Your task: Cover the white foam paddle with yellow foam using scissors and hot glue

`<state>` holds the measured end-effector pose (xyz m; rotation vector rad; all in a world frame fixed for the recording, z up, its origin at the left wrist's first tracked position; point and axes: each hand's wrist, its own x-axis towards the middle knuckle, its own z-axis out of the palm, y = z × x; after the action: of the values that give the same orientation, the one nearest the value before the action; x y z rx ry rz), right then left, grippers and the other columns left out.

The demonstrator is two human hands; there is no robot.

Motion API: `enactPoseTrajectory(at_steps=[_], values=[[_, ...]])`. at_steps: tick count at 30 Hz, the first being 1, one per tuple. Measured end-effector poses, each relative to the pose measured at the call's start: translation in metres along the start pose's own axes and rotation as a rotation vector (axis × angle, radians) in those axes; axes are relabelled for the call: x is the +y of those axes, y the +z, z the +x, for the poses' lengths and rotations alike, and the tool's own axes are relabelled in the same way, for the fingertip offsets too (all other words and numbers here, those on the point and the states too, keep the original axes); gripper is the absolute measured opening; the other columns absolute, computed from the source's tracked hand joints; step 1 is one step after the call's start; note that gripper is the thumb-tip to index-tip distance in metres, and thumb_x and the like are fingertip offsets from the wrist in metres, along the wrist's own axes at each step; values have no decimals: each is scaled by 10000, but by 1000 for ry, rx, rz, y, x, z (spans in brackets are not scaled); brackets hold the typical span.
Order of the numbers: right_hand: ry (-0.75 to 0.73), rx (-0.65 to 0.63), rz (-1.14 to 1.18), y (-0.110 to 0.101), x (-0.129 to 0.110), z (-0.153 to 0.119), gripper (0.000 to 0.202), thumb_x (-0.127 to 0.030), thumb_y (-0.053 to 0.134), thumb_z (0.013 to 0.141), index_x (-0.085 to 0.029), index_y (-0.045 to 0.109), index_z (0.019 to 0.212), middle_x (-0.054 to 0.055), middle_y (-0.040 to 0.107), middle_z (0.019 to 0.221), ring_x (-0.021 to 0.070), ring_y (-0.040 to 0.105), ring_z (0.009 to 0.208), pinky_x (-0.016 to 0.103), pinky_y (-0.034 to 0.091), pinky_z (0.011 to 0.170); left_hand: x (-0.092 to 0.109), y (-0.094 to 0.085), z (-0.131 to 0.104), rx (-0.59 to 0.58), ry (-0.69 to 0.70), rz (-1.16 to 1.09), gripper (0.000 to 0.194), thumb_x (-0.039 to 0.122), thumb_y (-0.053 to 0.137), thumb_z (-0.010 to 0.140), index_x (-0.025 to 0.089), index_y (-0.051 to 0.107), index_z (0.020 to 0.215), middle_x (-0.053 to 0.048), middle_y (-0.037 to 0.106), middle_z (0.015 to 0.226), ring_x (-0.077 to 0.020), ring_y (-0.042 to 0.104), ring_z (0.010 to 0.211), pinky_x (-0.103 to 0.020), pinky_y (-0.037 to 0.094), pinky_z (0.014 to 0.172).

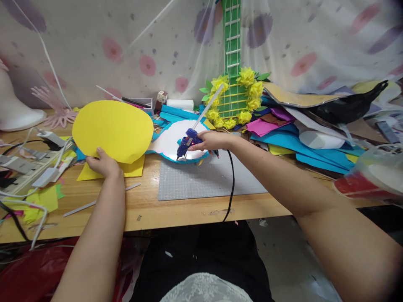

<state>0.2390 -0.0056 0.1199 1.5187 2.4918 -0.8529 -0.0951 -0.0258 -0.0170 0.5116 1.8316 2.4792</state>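
My left hand (105,163) grips the lower edge of a large yellow oval sheet (113,130), thumb in front and fingers behind, holding it tilted up over the table's left part. A blue hot glue gun (188,142) is in my right hand (209,140), its nozzle pointing down and left, with a long glue stick (209,107) rising from its back. Beneath the gun lies a white rounded panel edged in blue (170,136), partly on a grey cutting mat (189,184). Another yellow sheet (91,173) shows below the oval.
Behind stands a green guitar-shaped piece (233,54) with yellow paper flowers. Coloured paper (283,136) is piled at right, near a clear plastic bag (371,176). Power strips with cables (28,172) crowd the left. The glue gun's black cord (232,184) hangs over the front edge.
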Motion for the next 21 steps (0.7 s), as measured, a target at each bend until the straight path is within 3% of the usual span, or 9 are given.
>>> enactPoseTrajectory(at_steps=[14, 21], values=[[-113, -5, 88, 6, -11, 24, 367, -492, 610, 803, -155, 593, 949, 23, 539, 753, 75, 531, 535, 167, 450, 434, 7, -1, -4, 41, -15, 59, 104, 77, 473, 832, 156, 409, 812, -35, 569, 943, -73, 565, 861, -238, 459, 871], [-16, 54, 17, -3, 3, 18, 453, -553, 584, 795, -162, 597, 1022, 44, 582, 770, 100, 549, 553, 193, 433, 455, 1, -1, -1, 42, -7, 65, 106, 96, 471, 833, 165, 393, 812, -23, 567, 926, -79, 560, 850, -268, 461, 884]])
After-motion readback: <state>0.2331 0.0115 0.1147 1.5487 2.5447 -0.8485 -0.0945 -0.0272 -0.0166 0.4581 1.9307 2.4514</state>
